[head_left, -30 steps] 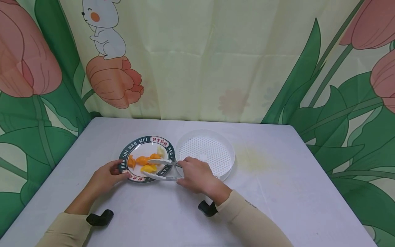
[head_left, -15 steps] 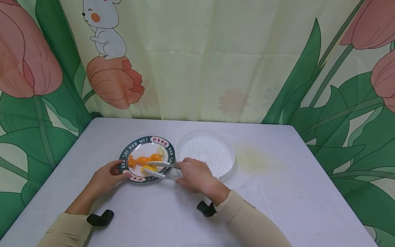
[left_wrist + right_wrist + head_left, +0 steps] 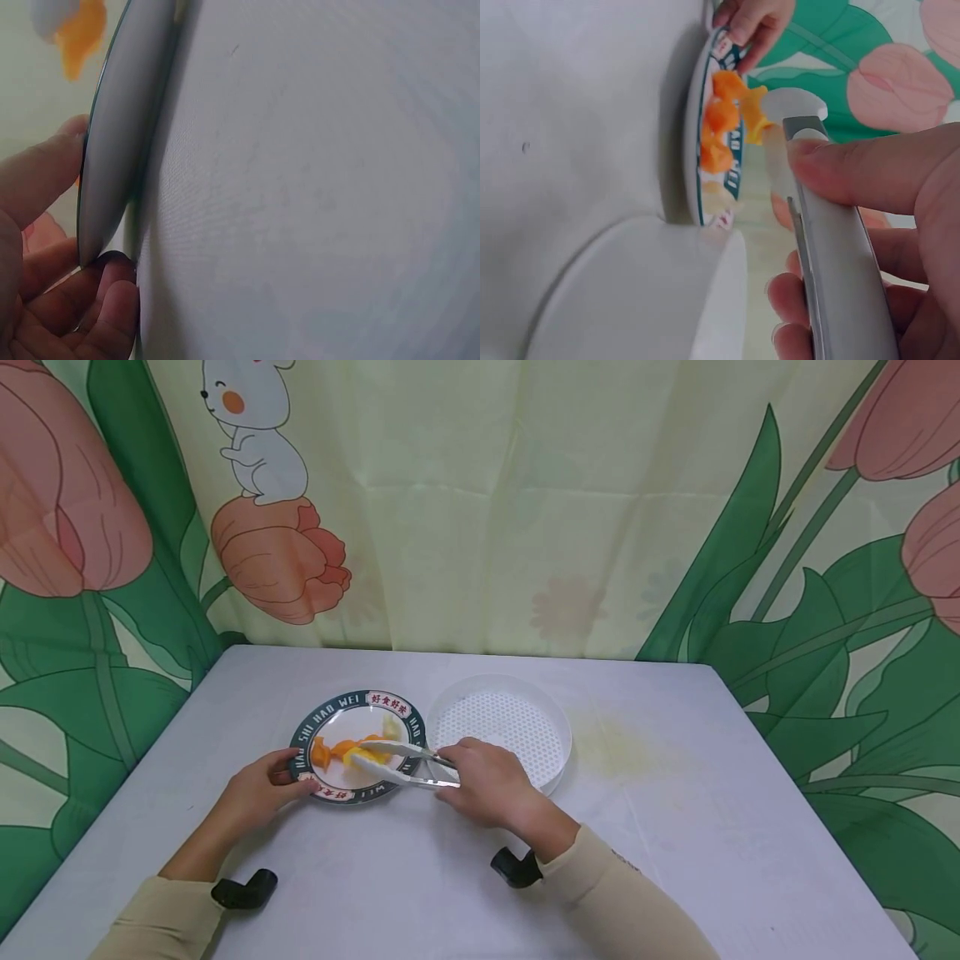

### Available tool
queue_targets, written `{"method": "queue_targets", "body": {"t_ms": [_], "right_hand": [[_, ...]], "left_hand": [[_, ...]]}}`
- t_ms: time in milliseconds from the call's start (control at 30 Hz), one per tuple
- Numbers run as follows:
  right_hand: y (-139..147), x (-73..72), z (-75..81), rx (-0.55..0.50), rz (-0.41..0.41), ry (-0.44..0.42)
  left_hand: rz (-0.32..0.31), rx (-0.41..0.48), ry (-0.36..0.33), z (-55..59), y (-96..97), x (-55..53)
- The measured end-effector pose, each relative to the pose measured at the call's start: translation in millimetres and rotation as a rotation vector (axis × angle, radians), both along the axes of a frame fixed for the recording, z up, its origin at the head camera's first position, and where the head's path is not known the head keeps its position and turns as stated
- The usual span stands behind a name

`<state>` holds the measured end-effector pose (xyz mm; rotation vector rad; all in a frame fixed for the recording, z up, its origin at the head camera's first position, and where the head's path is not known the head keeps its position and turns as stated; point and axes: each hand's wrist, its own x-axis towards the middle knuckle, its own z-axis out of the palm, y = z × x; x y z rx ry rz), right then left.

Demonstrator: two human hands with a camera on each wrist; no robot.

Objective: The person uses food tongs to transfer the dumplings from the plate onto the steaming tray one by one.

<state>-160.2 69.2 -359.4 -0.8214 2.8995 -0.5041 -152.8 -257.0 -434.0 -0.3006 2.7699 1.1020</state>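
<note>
The left hand (image 3: 262,789) grips the near-left rim of a round plate (image 3: 341,724) with a dark green lettered border, thumb on top and fingers beneath. On the plate lie several orange dumpling-like pieces (image 3: 321,752) and a pale one (image 3: 391,727). The right hand (image 3: 487,783) holds a pair of metal tongs (image 3: 397,777) with white tips. Between those tips is a yellow dumpling-like piece (image 3: 375,757), over the plate's right part. In the right wrist view, the yellow piece (image 3: 753,114) shows at the tong tip, beside the orange ones.
A round white tray (image 3: 566,752) with a perforated bottom stands right of the plate, partly behind the right hand. Both are on a white-covered table (image 3: 675,827) with a faint yellowish stain right of the tray. A printed curtain (image 3: 465,527) hangs behind the table's far edge.
The tongs have closed in on the yellow piece and shifted it slightly up and to the right. The right hand has moved a little right. The left hand stays on the plate.
</note>
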Motion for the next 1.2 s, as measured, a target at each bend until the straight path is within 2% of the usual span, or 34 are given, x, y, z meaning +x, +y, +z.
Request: {"method": "queue_targets", "body": {"t_ms": [200,467,600,833,1200], "right_hand": [[18,-1.2,5.9,-0.079,-0.040,0.040],[48,-14.9,9.6,-0.100,-0.151,0.079],[64,-25.3,5.4,-0.085,-0.213,0.090],[84,-41.8,-6.5,-0.043,-0.319,0.049],[95,-58.1,-20.9,-0.026,-0.389,0.014]], "left_hand": [[0.005,0.001,-0.013,0.5,1.1,0.3],[0.009,0.002,-0.004,-0.2,0.5,0.6],[0.010,0.006,-0.005,0.4,0.7,0.9],[0.016,0.007,-0.018,-1.4,0.5,1.8],[0.015,0.001,-0.004,-0.2,1.9,2.6]]}}
